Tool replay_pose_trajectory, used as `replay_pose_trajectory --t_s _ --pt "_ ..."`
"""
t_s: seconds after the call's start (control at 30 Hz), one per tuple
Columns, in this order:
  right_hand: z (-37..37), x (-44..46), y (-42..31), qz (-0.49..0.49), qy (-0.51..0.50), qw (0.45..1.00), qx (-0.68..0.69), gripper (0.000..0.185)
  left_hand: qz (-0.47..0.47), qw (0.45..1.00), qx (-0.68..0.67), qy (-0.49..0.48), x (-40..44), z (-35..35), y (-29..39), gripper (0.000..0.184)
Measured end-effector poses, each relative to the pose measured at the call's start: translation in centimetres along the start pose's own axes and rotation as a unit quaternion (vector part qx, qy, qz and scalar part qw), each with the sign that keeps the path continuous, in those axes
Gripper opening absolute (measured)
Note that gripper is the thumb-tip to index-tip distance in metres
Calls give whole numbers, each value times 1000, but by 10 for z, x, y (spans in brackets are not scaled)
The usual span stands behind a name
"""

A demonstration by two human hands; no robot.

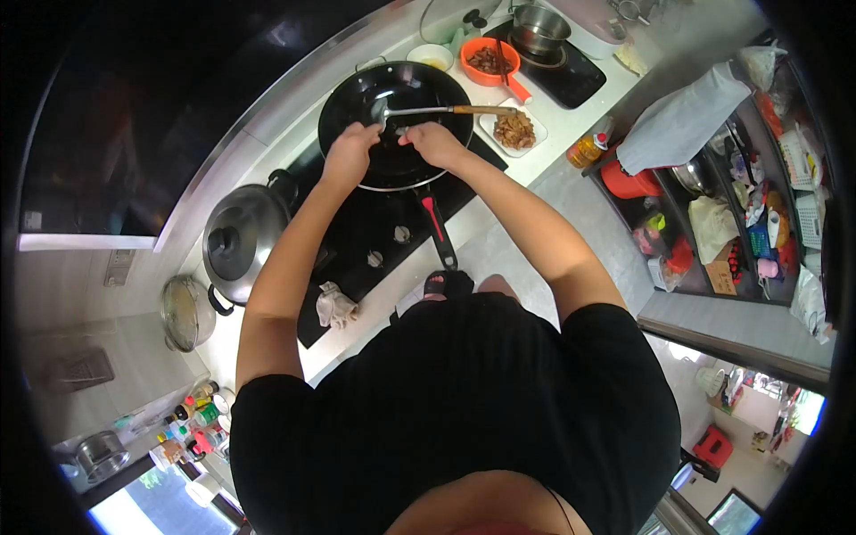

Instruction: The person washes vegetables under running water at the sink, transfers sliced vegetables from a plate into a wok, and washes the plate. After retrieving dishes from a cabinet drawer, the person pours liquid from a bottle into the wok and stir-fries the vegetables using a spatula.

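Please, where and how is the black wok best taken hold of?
Probably by the long handle with the red strip, coming from the near side: it juts out from the wok on that side and looks narrow enough to close around.

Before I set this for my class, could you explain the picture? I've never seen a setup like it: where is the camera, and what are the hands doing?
There is no machine here: a person works with two bare hands. The one picture comes from a camera worn on the head, facing forward and down, so the black shirt fills the bottom.

The left hand and right hand are close together over a black pan on the stove. Whether they grip something small is too unclear to tell. A wooden-handled spatula lies across the pan.

On the white counter are a plate of brown food and an orange bowl. A lidded pot stands to the left.
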State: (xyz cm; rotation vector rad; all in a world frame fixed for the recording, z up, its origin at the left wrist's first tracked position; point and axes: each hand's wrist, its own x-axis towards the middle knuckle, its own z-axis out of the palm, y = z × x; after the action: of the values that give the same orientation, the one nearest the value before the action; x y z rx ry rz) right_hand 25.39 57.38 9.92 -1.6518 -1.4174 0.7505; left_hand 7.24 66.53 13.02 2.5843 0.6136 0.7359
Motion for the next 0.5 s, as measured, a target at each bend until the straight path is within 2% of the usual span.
replay_pose_trajectory --t_s 0.07,0.1,0.17,0.2,0.23,0.3,0.33,0.37,0.4,0.43,0.47,0.5 --pt "8 33 44 43 -76 979 -184 37 -43 992 93 -70 8 24 -22 26" --pt "-1 46 49 37 -116 968 -218 37 -88 983 108 -123 15 30 -25 43" --pt "-16 65 58 24 -199 938 -282 36 -143 954 176 -196 33 28 -17 55" --pt "-42 60 32 1 -215 933 -288 35 -173 934 207 -233 43 22 -4 62" --pt "-50 69 41 22 -198 935 -293 32 -219 914 254 -230 56 16 8 67" --pt "-85 58 48 -84 -43 978 -188 33 -225 932 247 -137 65 0 15 66" --pt "-122 27 20 -121 -1 984 -134 36 -195 949 240 -61 67 -12 31 65" --pt "-150 8 16 -90 9 991 -98 36 -135 958 250 45 63 -18 35 63" --pt "-185 -23 2 -69 26 994 -84 33 -118 932 323 115 61 -25 60 58" --pt "-206 -42 29 -80 24 996 23 32 -124 947 245 167 58 -31 92 50" --pt "-235 -72 36 -67 2 998 8 33 -157 947 183 214 52 -27 130 44" --pt "-253 -98 75 -24 -26 996 78 34 -190 946 102 243 46 -14 172 32"
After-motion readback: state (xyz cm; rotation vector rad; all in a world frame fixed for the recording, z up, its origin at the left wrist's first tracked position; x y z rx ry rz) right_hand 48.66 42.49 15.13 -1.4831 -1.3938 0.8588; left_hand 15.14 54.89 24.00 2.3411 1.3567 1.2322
